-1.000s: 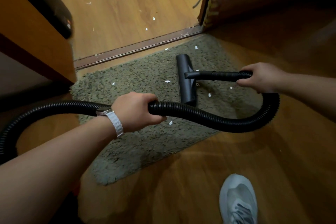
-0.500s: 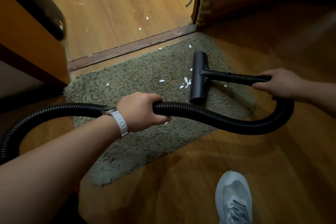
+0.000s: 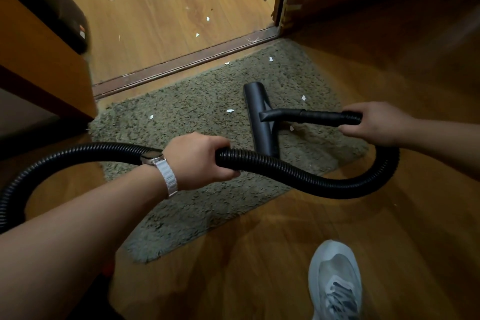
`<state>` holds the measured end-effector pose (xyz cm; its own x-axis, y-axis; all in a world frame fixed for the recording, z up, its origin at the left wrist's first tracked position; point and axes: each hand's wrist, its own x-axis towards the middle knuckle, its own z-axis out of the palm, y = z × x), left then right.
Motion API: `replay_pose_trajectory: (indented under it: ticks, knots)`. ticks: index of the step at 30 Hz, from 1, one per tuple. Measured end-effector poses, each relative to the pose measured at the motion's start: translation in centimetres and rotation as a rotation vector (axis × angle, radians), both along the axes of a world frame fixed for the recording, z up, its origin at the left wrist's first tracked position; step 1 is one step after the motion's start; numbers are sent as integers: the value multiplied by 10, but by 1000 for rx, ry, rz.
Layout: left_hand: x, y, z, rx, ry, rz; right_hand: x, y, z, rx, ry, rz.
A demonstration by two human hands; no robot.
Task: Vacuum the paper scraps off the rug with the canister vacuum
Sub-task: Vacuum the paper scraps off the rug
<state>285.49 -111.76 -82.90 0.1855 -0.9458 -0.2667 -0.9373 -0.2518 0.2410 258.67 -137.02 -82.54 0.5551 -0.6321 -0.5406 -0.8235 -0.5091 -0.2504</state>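
Left hand (image 3: 200,158) is clenched round the corrugated hose (image 3: 285,173) mid-run, fingers wrapped under. It probably lifts the slack so the hose doesn't drag across the rug (image 3: 181,101) and scatter scraps. White-strap wristwatch (image 3: 158,161) on that wrist.

Right hand (image 3: 374,122) grasps the hose cuff where it meets the short wand (image 3: 306,115); this looks like the steering grip. Below it the hose loops past the rug's right edge. Can't tell if the loop touches the wood floor (image 3: 259,254).

Floor nozzle (image 3: 262,122) lies flat on the rug, right of centre, long axis running near to far.

Paper scraps (image 3: 230,111) on the rug:
- one just left of the nozzle
- two right of it, either side of the wand
- one toward the left edge
- two along the far edge, toward the far right corner

So the rug looks only partly cleaned. More scraps lie beyond the threshold strip (image 3: 181,63), off the rug.

Hidden or unclear:
- the canister is out of view, and the hose runs off frame at left
- the nozzle's near end is behind the hose
- the left forearm covers the rug's near left part
- a small red thing under the forearm is too dark to identify
- a grey sneaker (image 3: 335,280) is cut off at the bottom
- can't tell whether suction is on
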Motion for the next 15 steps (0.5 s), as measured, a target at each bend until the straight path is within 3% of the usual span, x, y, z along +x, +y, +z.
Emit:
replay_pose_trajectory:
  ticks: [15]
  knots:
    - [15,26,11,14,-49,-34,57,30,-8,-30,-8,176]
